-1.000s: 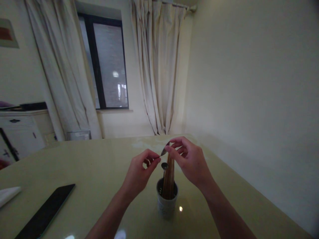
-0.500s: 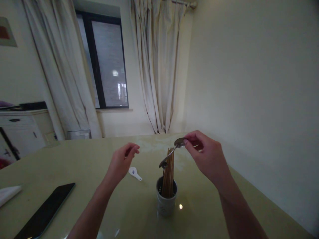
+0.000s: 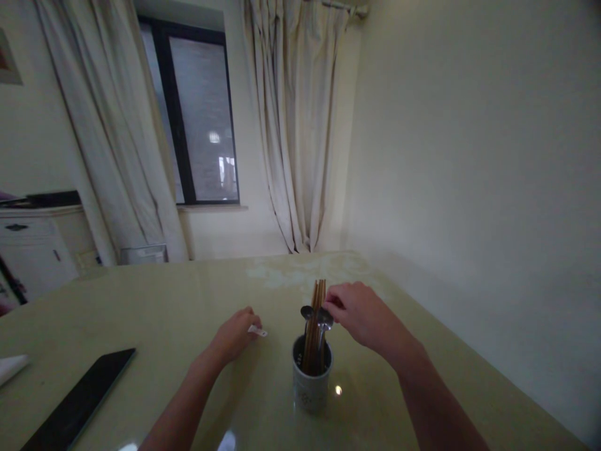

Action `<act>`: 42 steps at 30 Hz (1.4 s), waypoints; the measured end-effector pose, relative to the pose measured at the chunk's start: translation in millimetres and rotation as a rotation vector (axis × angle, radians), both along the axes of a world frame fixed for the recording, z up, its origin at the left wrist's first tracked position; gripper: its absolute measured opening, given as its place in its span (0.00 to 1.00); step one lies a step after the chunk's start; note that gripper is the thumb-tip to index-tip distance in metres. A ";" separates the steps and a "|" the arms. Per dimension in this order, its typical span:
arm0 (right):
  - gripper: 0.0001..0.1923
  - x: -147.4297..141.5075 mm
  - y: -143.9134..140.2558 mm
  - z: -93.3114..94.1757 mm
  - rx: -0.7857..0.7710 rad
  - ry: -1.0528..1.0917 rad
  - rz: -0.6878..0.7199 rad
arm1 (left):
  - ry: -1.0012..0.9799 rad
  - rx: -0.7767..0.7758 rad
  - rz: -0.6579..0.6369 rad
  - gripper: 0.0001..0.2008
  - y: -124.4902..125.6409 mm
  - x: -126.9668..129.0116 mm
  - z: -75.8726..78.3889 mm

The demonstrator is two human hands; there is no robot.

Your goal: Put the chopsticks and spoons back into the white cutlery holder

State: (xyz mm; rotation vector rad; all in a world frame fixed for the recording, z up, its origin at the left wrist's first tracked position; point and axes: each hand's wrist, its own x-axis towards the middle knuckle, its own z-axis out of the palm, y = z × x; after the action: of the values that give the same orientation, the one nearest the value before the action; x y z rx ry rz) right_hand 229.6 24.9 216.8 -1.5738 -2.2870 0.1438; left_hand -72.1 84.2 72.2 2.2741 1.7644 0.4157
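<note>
Nearest the camera, a glossy pale yellow-green tabletop [image 3: 188,351] fills the lower part of the view, with ceiling-light glints on it and a dark phone [image 3: 79,404] lying flat at the near left beside a white folded edge at the far left border. A little further in, a small white ceramic utensil cup [image 3: 310,382] stands upright right of centre, holding a bundle of brown wooden chopsticks [image 3: 315,326] that rise almost vertically, tips up, and two metal spoons whose bowls sit at the top, handles down in the cup. The right hand [image 3: 359,313] hovers over the cup with its fingertips pinched on the bowl of the nearer metal spoon [image 3: 325,318], whose long axis runs upright along the chopsticks. The left hand [image 3: 235,335] rests low on the tabletop to the left of the cup, fingers curled over a small white ceramic spoon [image 3: 257,330] that lies flat, its handle poking out rightward. Beyond the table stand a white cabinet [image 3: 28,250] at left, a dark-framed window [image 3: 197,125] flanked by cream curtains [image 3: 291,125], and a plain wall at right.
</note>
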 end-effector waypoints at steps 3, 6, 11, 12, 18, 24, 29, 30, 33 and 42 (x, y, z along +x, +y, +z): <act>0.15 0.7 -0.1 -0.3 -0.025 -0.024 0.004 | -0.050 0.093 0.055 0.11 1.6 -1.0 18.6; 0.18 5.0 -4.1 6.9 0.063 0.145 -0.009 | -0.383 0.286 0.033 0.12 -9.8 2.7 56.3; 0.26 1.3 -9.1 13.8 0.014 0.681 0.162 | -0.725 0.658 -0.289 0.07 -61.5 32.8 118.0; 0.25 -0.9 -9.1 13.4 -0.020 0.747 0.197 | -0.694 0.672 -0.372 0.08 -72.4 41.5 124.0; 0.13 -1.1 -6.5 12.1 -0.020 0.831 0.231 | -0.572 0.479 -0.607 0.14 -97.6 82.0 120.9; 0.08 9.5 -6.5 15.9 0.309 0.606 0.079 | -0.626 0.530 -0.473 0.12 -81.6 90.6 108.9; 0.05 -3.1 -10.5 10.3 0.240 0.288 0.099 | -0.542 0.422 -0.422 0.12 -82.6 91.2 102.1; 0.05 -7.5 -11.5 8.4 0.219 0.231 0.104 | -0.519 0.437 -0.421 0.12 -84.3 91.1 101.6; 0.05 -21.4 -14.2 2.1 0.184 0.061 0.122 | -0.519 0.537 -0.415 0.11 -90.3 90.1 105.7; 0.07 -38.0 -15.5 -30.0 0.152 -0.183 0.158 | -0.730 0.682 -0.166 0.11 -98.5 84.9 64.2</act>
State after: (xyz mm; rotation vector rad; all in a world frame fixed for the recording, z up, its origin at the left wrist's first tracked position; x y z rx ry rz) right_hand 191.6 9.5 186.8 -1.3804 -2.4962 -0.1374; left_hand 12.8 -14.3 136.4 2.1532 1.1372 1.7549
